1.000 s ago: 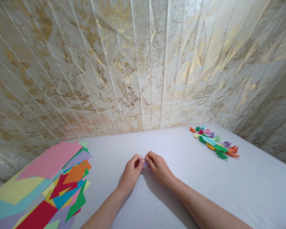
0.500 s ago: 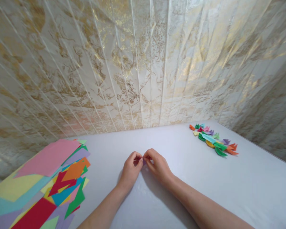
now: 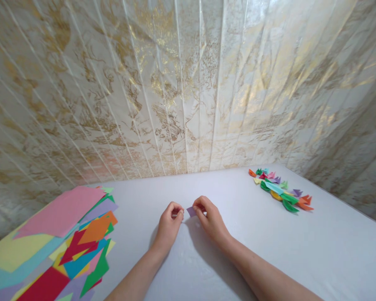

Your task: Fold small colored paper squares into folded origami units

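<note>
Above the middle of the white table, my right hand [image 3: 208, 215] pinches a small purple piece of paper [image 3: 191, 211] between thumb and fingertips. The paper's flat edge sticks out to the left of the fingers. Just left of it, apart from the paper by a narrow gap, is my left hand [image 3: 171, 219]. Its thumb and fingertips are pressed together, and whether anything small sits between them is hidden.
On the left lies a spread of coloured paper sheets and scraps, with a pink sheet [image 3: 61, 211] on top and a red sheet [image 3: 45, 284] nearer me. Folded paper figures [image 3: 274, 188] in several colours stand in a cluster at the back right. A gold-patterned curtain [image 3: 181, 92] hangs behind the table.
My hands have moved apart. The left fingertips no longer touch the purple paper, which stays in my right hand and shows more of its surface. The view has tilted slightly.
</note>
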`<state>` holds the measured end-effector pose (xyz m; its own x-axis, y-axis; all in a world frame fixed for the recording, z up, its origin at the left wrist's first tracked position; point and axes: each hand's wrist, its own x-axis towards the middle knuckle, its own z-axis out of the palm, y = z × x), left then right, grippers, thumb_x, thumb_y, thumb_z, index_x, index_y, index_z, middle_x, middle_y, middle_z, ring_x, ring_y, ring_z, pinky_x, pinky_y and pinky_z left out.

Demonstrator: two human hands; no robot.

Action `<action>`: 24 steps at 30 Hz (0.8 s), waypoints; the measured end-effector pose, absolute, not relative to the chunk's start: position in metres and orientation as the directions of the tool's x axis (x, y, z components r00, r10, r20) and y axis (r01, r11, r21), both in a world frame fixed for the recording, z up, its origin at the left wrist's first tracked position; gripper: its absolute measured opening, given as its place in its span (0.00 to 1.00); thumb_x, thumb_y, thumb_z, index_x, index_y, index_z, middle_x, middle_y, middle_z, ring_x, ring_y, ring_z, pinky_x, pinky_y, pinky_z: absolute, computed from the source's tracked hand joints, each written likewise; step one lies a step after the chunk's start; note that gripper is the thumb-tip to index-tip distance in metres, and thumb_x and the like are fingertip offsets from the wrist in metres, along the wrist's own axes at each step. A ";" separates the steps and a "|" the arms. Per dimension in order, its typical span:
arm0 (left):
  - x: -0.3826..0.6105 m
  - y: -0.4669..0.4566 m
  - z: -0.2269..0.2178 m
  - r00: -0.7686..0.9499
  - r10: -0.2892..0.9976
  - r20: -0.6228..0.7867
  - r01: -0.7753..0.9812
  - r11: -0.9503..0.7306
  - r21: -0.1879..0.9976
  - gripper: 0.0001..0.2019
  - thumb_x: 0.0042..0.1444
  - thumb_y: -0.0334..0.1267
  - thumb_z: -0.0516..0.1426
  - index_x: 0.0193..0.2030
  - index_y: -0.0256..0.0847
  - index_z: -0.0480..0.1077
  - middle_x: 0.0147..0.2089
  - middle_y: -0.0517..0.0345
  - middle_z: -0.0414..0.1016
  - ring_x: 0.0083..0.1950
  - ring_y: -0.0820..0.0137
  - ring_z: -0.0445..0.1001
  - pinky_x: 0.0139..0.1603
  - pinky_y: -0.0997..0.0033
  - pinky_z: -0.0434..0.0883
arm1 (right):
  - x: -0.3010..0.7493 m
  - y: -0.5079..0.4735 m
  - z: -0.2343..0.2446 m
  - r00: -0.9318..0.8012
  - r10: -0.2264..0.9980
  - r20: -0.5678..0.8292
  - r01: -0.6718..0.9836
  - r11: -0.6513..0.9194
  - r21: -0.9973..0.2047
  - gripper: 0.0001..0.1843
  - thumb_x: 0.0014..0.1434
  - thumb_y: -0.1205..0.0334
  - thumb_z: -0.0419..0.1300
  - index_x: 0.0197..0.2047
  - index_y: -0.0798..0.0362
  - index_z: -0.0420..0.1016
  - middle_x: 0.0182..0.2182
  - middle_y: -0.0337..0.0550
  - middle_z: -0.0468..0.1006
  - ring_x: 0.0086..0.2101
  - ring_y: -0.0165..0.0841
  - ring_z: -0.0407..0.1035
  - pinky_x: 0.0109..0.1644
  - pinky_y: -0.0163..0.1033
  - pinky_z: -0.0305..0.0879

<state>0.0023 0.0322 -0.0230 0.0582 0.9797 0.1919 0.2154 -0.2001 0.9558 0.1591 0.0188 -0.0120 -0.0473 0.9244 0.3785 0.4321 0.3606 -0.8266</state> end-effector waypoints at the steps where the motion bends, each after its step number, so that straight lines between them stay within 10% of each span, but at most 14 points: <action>1: 0.002 0.032 -0.023 0.068 0.978 0.199 0.208 -0.210 0.955 0.05 0.55 0.40 0.55 0.32 0.42 0.67 0.32 0.60 0.72 0.35 0.68 0.72 0.39 0.70 0.69 | 0.159 0.019 -0.012 -0.054 0.923 0.380 0.439 0.364 -0.821 0.07 0.60 0.68 0.51 0.33 0.50 0.66 0.31 0.39 0.70 0.33 0.32 0.64 0.39 0.37 0.60; 24: 0.006 0.026 -0.014 0.145 0.969 0.198 0.139 -0.218 0.966 0.06 0.54 0.40 0.57 0.31 0.41 0.66 0.31 0.62 0.70 0.35 0.70 0.70 0.40 0.72 0.68 | 0.153 0.016 -0.012 -0.077 0.933 0.353 0.469 0.346 -0.813 0.05 0.53 0.69 0.53 0.29 0.51 0.66 0.28 0.36 0.67 0.29 0.30 0.62 0.35 0.35 0.58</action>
<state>0.0057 0.0257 -0.0135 0.1453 0.9694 0.1978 0.1389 -0.2179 0.9660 0.1528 0.0164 -0.0121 -0.0772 0.9326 0.3525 0.4689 0.3460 -0.8127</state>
